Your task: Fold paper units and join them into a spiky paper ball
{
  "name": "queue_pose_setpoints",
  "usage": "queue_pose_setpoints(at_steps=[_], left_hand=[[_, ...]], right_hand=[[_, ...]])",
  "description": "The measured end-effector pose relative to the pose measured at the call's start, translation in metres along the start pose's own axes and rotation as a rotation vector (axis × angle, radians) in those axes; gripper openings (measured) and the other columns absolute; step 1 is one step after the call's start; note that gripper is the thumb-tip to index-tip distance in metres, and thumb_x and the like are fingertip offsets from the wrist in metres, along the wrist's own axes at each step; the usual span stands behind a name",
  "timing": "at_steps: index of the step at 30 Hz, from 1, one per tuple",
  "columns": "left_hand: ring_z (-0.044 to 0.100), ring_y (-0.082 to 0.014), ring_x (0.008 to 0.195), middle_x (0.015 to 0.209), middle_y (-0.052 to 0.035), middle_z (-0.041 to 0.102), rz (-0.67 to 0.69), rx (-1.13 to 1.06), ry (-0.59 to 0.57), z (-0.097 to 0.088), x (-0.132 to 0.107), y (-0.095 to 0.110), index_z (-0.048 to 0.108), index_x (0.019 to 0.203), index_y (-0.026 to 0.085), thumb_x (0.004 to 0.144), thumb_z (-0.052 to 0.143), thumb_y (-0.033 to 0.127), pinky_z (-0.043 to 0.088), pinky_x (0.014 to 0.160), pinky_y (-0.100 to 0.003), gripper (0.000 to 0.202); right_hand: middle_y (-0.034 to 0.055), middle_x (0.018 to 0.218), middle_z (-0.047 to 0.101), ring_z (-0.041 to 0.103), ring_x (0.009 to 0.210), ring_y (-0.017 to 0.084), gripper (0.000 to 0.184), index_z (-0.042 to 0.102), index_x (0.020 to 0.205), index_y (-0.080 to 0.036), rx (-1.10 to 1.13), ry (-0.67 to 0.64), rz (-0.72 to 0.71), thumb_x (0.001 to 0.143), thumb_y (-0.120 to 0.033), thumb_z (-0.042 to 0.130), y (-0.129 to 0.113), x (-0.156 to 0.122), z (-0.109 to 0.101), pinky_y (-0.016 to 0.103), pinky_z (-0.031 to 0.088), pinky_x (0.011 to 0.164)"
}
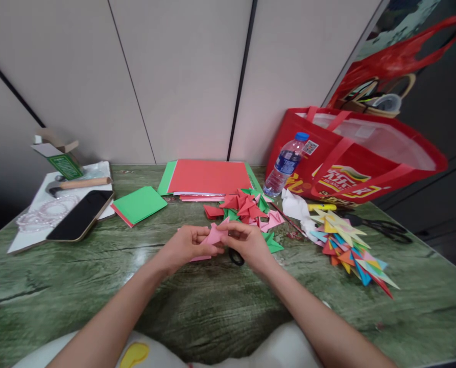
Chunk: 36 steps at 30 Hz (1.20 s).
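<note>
Both hands meet over the middle of the green table [97, 266], pinching one folded pink paper [212, 236]. My left hand [187, 246] grips its lower left part with curled fingers. My right hand [246, 243] pinches its upper right edge. Just behind them lies a heap of folded red, green and pink paper pieces [248, 207]. A small black ring-shaped object [236, 257] lies under my right hand.
A stack of red and green sheets [208, 177] and a green paper pad [139, 203] lie at the back. A phone [81, 215], hammer [78, 184] and bead bracelets sit left. A water bottle [286, 164], red bag [358, 158], multicoloured folded pieces [346, 245] and scissors [384, 227] are right.
</note>
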<state>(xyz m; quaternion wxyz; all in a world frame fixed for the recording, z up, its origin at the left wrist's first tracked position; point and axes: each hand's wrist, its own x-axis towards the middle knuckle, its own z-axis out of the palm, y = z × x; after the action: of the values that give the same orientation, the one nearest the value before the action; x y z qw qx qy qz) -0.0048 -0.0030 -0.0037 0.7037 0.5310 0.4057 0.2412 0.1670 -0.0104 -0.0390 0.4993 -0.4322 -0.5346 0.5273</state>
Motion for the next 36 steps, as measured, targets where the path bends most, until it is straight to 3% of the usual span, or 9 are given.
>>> queue_pose_setpoints(at_steps=[9,15,18,24,29,31,33,35,36], left_hand=[[0.067,-0.0244,0.089,0.091,-0.0148,0.072,0.006,-0.042,0.05,0.0,0.005,-0.013,0.064,0.091,0.011,0.069,0.069,0.038,0.05,0.083,-0.036,0.035],[0.068,-0.0243,0.084,0.08,-0.0086,0.073,0.006,0.018,0.134,0.01,0.003,-0.008,0.063,0.085,0.011,0.068,0.067,0.028,0.051,0.08,-0.034,0.024],[0.069,-0.024,0.083,0.078,-0.0076,0.073,0.021,-0.009,0.115,0.011,0.003,-0.007,0.062,0.08,0.011,0.066,0.068,0.024,0.051,0.08,-0.033,0.02],[0.068,-0.0255,0.086,0.089,-0.0147,0.072,0.01,-0.067,0.069,0.002,0.003,-0.008,0.063,0.088,0.01,0.069,0.068,0.028,0.051,0.081,-0.037,0.027],[0.068,-0.027,0.082,0.089,-0.0173,0.072,0.058,-0.118,0.107,-0.003,0.005,-0.006,0.063,0.083,0.008,0.065,0.072,0.028,0.051,0.082,-0.04,0.029],[0.069,-0.0262,0.078,0.085,-0.0154,0.072,0.078,-0.148,0.174,-0.006,0.007,-0.007,0.061,0.076,0.009,0.064,0.073,0.028,0.052,0.081,-0.039,0.025],[0.07,-0.0253,0.074,0.08,-0.0138,0.073,0.102,-0.187,0.238,-0.01,0.009,-0.007,0.058,0.07,0.01,0.063,0.073,0.025,0.053,0.079,-0.039,0.022],[0.07,-0.0245,0.073,0.078,-0.0132,0.073,0.134,-0.226,0.284,-0.014,0.011,-0.006,0.057,0.068,0.011,0.064,0.072,0.022,0.053,0.078,-0.04,0.02],[0.07,-0.0242,0.073,0.078,-0.0132,0.073,0.149,-0.243,0.299,-0.015,0.011,-0.006,0.056,0.068,0.011,0.065,0.071,0.021,0.053,0.078,-0.04,0.018]], right_hand=[[0.0021,0.08,0.064,0.054,0.068,0.014,0.02,0.068,0.08,-0.019,-0.02,0.021,-0.011,0.061,-0.025,0.07,-0.001,0.0,0.002,0.027,0.045,0.063],[0.0022,0.085,0.061,0.056,0.072,0.015,0.024,0.065,0.078,-0.02,0.029,0.016,-0.031,0.056,-0.024,0.074,0.0,-0.003,0.005,0.027,0.047,0.066],[0.0025,0.084,0.062,0.057,0.073,0.015,0.024,0.066,0.077,-0.02,0.03,0.02,-0.035,0.055,-0.022,0.074,0.0,-0.003,0.004,0.027,0.048,0.067],[0.004,0.085,0.068,0.062,0.077,0.018,0.017,0.067,0.079,-0.019,0.02,0.03,-0.026,0.061,-0.021,0.066,0.0,0.001,-0.002,0.032,0.051,0.073],[0.0046,0.099,0.066,0.064,0.079,0.017,0.026,0.061,0.094,-0.021,0.046,-0.005,-0.01,0.069,-0.026,0.061,-0.01,-0.001,-0.003,0.033,0.052,0.075],[0.0057,0.102,0.064,0.064,0.081,0.017,0.027,0.057,0.101,-0.022,-0.084,-0.028,-0.016,0.075,-0.028,0.057,-0.024,-0.015,-0.006,0.032,0.051,0.074],[0.0052,0.098,0.066,0.063,0.086,0.017,0.023,0.058,0.101,-0.024,-0.343,-0.134,-0.047,0.079,-0.031,0.055,-0.038,-0.041,-0.015,0.029,0.049,0.075],[0.0032,0.092,0.068,0.064,0.083,0.018,0.021,0.062,0.094,-0.026,-0.638,-0.297,-0.037,0.075,-0.037,0.062,-0.045,-0.077,-0.029,0.027,0.048,0.073],[0.0037,0.091,0.069,0.064,0.081,0.02,0.03,0.063,0.092,-0.027,-0.779,-0.358,-0.035,0.067,-0.041,0.069,-0.043,-0.096,-0.038,0.026,0.048,0.068]])
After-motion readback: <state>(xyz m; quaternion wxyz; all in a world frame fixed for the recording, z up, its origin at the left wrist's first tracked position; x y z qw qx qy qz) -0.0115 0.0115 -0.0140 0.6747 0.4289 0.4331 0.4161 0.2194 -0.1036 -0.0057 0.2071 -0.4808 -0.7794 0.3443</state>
